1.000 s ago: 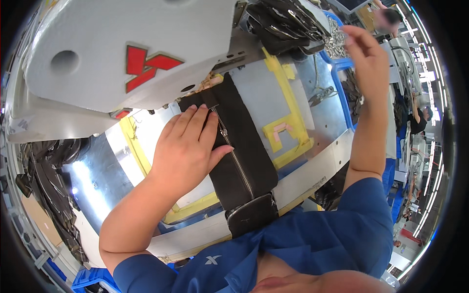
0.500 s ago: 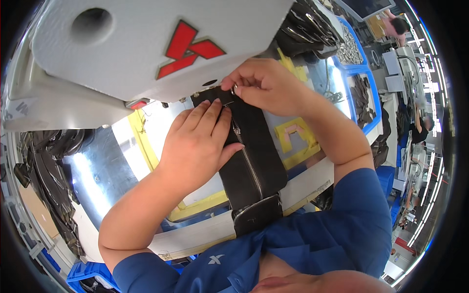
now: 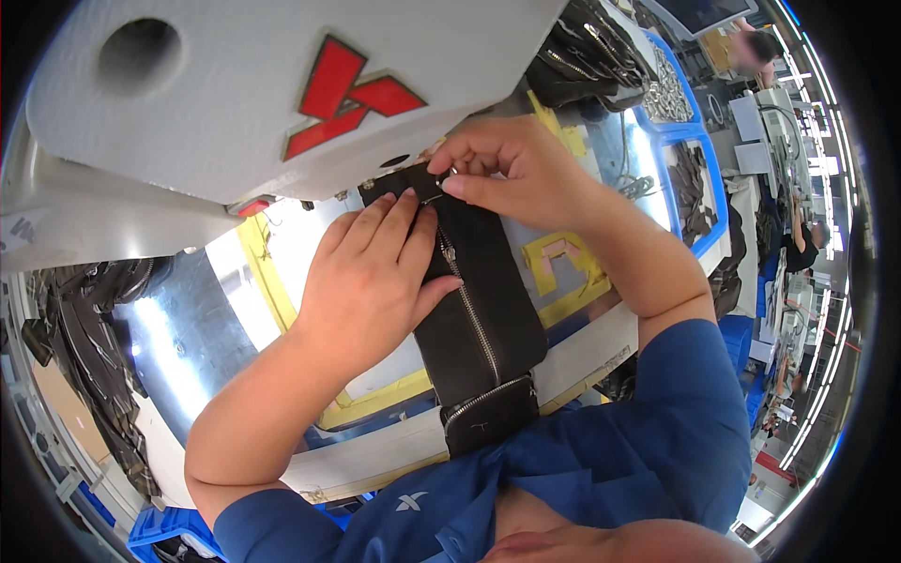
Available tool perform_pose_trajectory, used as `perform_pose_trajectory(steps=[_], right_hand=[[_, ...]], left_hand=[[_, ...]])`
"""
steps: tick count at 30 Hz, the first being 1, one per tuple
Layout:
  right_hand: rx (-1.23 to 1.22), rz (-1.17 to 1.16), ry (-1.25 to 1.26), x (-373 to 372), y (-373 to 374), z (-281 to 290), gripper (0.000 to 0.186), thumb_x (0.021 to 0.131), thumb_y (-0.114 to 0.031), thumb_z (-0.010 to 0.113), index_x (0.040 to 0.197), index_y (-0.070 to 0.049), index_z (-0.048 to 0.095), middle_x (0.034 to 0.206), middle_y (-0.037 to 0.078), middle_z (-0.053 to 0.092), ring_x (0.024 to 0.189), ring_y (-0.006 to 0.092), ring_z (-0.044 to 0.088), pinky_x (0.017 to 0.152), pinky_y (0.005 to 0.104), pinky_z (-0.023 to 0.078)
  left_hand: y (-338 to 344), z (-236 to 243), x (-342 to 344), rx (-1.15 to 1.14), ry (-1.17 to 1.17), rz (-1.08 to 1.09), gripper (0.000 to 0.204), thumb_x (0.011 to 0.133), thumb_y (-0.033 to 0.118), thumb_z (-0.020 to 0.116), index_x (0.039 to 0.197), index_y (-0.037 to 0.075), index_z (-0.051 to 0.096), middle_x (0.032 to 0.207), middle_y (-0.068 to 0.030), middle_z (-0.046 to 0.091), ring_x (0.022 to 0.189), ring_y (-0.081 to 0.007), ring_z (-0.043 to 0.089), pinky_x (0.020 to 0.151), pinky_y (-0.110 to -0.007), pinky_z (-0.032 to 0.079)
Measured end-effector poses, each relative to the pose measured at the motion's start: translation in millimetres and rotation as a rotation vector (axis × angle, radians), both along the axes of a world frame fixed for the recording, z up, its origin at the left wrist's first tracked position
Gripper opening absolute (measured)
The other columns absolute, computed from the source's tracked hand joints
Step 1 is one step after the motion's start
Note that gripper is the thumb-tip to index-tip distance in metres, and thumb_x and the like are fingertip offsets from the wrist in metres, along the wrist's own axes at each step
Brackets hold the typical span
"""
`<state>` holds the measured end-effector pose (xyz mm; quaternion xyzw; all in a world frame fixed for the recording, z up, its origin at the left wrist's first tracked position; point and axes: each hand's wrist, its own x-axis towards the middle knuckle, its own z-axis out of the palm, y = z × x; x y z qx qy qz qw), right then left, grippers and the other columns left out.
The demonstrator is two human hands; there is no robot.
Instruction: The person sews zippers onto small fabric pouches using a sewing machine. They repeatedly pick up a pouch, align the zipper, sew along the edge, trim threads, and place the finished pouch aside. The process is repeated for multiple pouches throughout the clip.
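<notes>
A black fabric bag piece (image 3: 493, 296) with a long metal zipper lies lengthwise before me, its far end beneath the sewing machine's head (image 3: 225, 84). My left hand (image 3: 371, 272) rests flat on its left side, fingers stretched toward the far end and thumb beside the zipper. At the far right corner, my right hand (image 3: 511, 174) pinches a small shiny metal ring (image 3: 445, 176), partly hidden by the fingers. The near end of the piece, a pocket (image 3: 488, 418) with a curved zipper, hangs over the table's front edge.
Black zippered pieces (image 3: 591, 56) are heaped at the far right. Beside them, blue bins (image 3: 671, 131) hold metal hardware and dark pieces. More dark pieces (image 3: 89, 319) hang at the left. Yellow tape (image 3: 563, 300) marks the tabletop. Other people work farther right.
The view has shifted slightly, so the machine head appears a little farther left. Both hands keep their places on the bag piece, and the right still pinches the ring.
</notes>
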<state>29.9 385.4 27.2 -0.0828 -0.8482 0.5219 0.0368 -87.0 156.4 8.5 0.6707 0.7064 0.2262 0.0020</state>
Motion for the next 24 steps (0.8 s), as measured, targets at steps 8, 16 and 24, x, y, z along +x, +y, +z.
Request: perform_pose_trajectory(steps=[8,16,24], right_hand=[[-0.012,0.012,-0.007,-0.2,2.1,0.1,0.016,0.1,-0.004,0.073,0.115,0.002,0.074,0.093,0.002,0.072,0.081,0.0075,0.067,0.073,0.0241,0.053],[-0.213,-0.01,0.008,1.4,-2.6,-1.0,0.014,0.098,-0.003,0.074,0.111,0.003,0.074,0.1,0.009,0.074,0.089,0.0149,0.075,0.079,0.0299,0.06],[0.201,0.068,0.166,-2.5,-0.9,-1.6,0.011,0.093,-0.006,0.077,0.104,-0.004,0.08,0.097,0.01,0.077,0.084,0.0264,0.075,0.076,0.0359,0.057]], left_hand=[[-0.2,0.0,0.6,-0.009,0.001,0.001,0.067,0.088,0.044,0.082,0.134,-0.002,0.068,0.138,-0.0227,0.067,0.129,-0.04,0.064,0.108,-0.049,0.05],[0.2,1.7,0.4,-0.021,-0.009,0.003,0.067,0.088,0.044,0.082,0.136,0.0,0.068,0.139,-0.0226,0.066,0.129,-0.04,0.064,0.109,-0.049,0.05],[0.8,-0.8,0.3,0.002,-0.007,0.002,0.067,0.086,0.046,0.082,0.139,0.006,0.068,0.138,-0.0227,0.066,0.127,-0.0405,0.065,0.107,-0.049,0.051]])
